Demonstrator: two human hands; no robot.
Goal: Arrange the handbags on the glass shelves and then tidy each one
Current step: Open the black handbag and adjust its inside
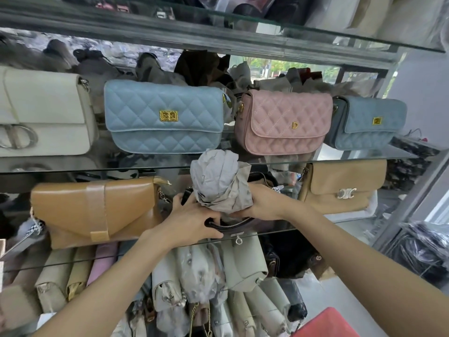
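A black handbag (233, 223) sits open on the lower glass shelf (303, 228), mostly hidden by my hands and by a wad of grey stuffing paper (218, 183) sticking up out of it. My left hand (192, 218) grips the bag's near zippered edge. My right hand (262, 203) holds the paper wad from the right. On the same shelf a tan envelope bag (94, 210) stands to the left and a beige bag (342, 188) to the right. The upper shelf carries a cream bag (46, 110), a light blue quilted bag (165, 115), a pink quilted bag (281, 120) and a small blue bag (366, 122).
Several rolled and stacked bags (199, 283) lie packed below the lower shelf. A red bag (328, 324) shows at the bottom right. Wrapped stock fills the top shelf (218, 25). A metal frame post (418, 195) stands at the right, with black plastic-wrapped goods (422, 251) beyond it.
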